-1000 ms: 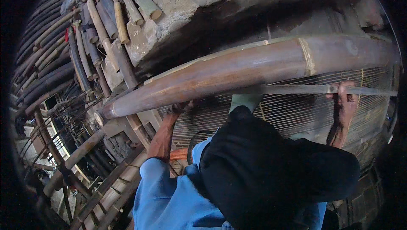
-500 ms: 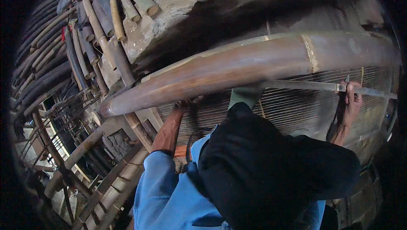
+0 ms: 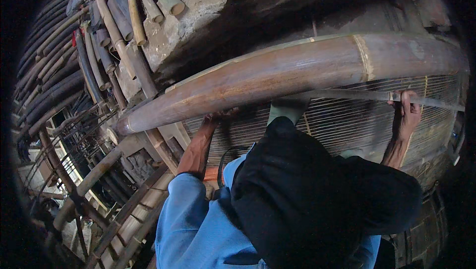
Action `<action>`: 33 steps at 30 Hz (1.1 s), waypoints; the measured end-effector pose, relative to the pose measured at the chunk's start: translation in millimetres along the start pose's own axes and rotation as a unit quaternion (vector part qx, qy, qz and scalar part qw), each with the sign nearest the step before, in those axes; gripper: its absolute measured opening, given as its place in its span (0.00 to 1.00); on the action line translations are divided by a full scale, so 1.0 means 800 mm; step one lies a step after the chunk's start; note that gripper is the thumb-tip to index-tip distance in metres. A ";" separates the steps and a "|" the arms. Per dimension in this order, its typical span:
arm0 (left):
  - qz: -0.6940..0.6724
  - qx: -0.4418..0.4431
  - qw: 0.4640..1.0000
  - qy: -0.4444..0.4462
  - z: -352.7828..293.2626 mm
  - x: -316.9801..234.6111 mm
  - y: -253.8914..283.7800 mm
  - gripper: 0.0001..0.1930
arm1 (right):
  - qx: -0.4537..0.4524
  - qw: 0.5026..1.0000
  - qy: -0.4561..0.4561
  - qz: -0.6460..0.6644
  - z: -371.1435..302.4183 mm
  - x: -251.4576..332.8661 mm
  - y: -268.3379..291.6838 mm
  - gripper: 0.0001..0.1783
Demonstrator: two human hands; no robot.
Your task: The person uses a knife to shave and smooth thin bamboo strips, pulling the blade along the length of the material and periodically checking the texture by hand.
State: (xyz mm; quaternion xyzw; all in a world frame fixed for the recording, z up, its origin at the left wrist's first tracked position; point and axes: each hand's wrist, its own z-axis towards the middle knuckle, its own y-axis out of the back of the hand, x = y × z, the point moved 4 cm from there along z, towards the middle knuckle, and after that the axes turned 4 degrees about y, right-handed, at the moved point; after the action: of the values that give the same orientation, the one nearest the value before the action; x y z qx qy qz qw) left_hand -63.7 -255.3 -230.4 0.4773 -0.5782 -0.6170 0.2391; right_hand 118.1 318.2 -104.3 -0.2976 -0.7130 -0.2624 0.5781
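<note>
Thick brown bamboo pole (image 3: 277,78) lying left-to-right just above both hands, long axis across view; right hand (image 3: 407,115) closed round thin flat metal strip (image 3: 357,95) running beneath pole, left hand (image 3: 220,117) under pole's left part, grip unclear, woven slat mat (image 3: 347,125) behind.

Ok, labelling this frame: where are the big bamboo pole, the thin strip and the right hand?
big bamboo pole (image 3: 277,78): head view, mid-shaft.
thin strip (image 3: 347,95): head view, middle stretch.
right hand (image 3: 407,115): head view, back of hand.
</note>
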 end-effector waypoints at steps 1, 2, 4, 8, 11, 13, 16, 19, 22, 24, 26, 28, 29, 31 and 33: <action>0.001 0.000 1.000 0.002 -0.001 0.001 0.000 0.17 | 0.001 1.000 -0.001 0.013 0.001 -0.002 0.000 0.11; 0.002 -0.001 1.000 0.002 -0.001 0.001 0.001 0.17 | 0.002 1.000 -0.002 0.013 0.002 -0.005 0.003 0.11; 0.004 -0.002 1.000 0.005 -0.002 0.001 0.001 0.17 | 0.015 1.000 -0.009 -0.004 0.006 -0.007 0.005 0.11; 0.006 -0.003 1.000 0.006 -0.001 0.002 0.003 0.17 | 0.024 1.000 -0.006 0.008 0.006 -0.004 0.001 0.11; 0.009 -0.006 1.000 0.007 0.002 0.005 0.004 0.17 | -0.008 1.000 -0.008 0.018 0.006 0.001 -0.002 0.10; 0.011 -0.008 1.000 0.006 0.003 0.008 0.004 0.17 | 0.042 0.999 0.010 0.033 0.006 0.013 -0.013 0.09; 0.016 -0.011 1.000 0.008 0.002 0.014 0.007 0.17 | 0.039 0.999 0.006 0.024 -0.001 0.038 -0.032 0.09; 0.020 -0.013 1.000 0.011 0.000 0.024 0.012 0.17 | 0.070 0.996 0.025 0.055 -0.010 0.057 -0.038 0.09; 0.026 -0.018 0.999 0.015 0.002 0.030 0.014 0.17 | 0.062 0.998 0.004 0.026 -0.018 0.064 -0.041 0.10; 0.028 -0.018 0.999 0.019 -0.009 0.030 0.020 0.17 | 0.119 0.992 -0.003 0.039 -0.036 0.053 -0.058 0.11; 0.024 -0.021 0.999 0.027 -0.023 0.034 0.026 0.18 | 0.191 0.980 -0.035 0.050 -0.053 0.043 -0.065 0.15; 0.023 -0.013 0.999 0.031 -0.036 0.035 0.023 0.18 | 0.165 0.983 -0.048 0.067 -0.052 0.032 -0.068 0.13; 0.018 -0.010 0.999 0.030 -0.039 0.028 0.020 0.18 | 0.135 0.987 -0.035 0.081 -0.040 0.031 -0.066 0.12; 0.023 -0.012 0.999 0.044 -0.061 0.027 0.027 0.18 | 0.115 0.991 -0.019 0.063 -0.030 0.028 -0.073 0.10; 0.011 -0.006 0.998 0.065 -0.076 0.023 0.012 0.18 | 0.035 0.995 -0.097 0.005 -0.022 0.005 -0.081 0.13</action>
State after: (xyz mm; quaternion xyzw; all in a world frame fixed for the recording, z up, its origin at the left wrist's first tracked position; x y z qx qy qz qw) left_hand -21.4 -302.6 -219.7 0.5087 -0.5630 -0.5852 0.2859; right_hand 82.2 262.0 -98.6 -0.3048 -0.7727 -0.2041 0.5180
